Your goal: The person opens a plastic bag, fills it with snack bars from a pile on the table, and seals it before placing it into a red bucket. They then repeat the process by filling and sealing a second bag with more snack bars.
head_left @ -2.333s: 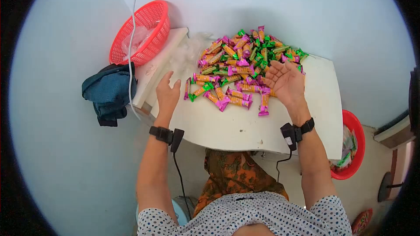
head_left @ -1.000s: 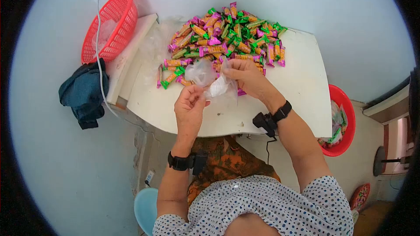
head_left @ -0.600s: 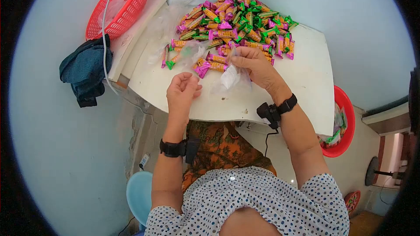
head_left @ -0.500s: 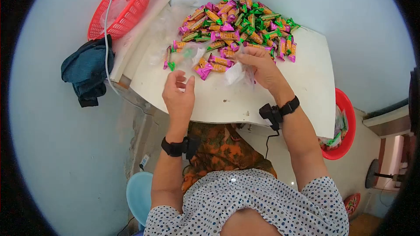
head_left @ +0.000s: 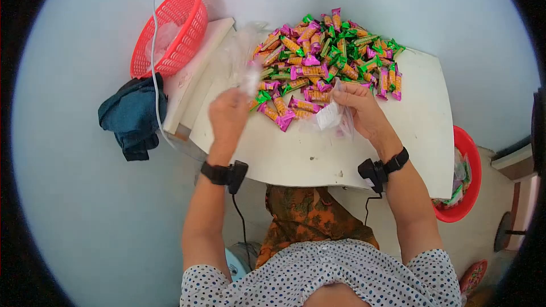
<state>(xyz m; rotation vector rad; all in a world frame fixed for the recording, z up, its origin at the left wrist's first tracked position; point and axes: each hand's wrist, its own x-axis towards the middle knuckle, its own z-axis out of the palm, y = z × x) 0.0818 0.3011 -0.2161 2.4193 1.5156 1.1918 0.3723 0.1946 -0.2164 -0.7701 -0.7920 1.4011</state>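
The right hand (head_left: 364, 112) pinches a clear plastic bag with a white label (head_left: 331, 119) just above the white worktop (head_left: 341, 159), beside the heap of pink-and-green wrapped candies (head_left: 327, 51). The left hand (head_left: 227, 115) is blurred, so I cannot tell its grip.

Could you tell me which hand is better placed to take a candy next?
Probably left: the left hand is at the edge of the pink-and-green wrapped candies, while the right hand grips the clear plastic bag.

Bright, even light; fisheye-bent edges; left hand (head_left: 227, 115) motion-blurred.
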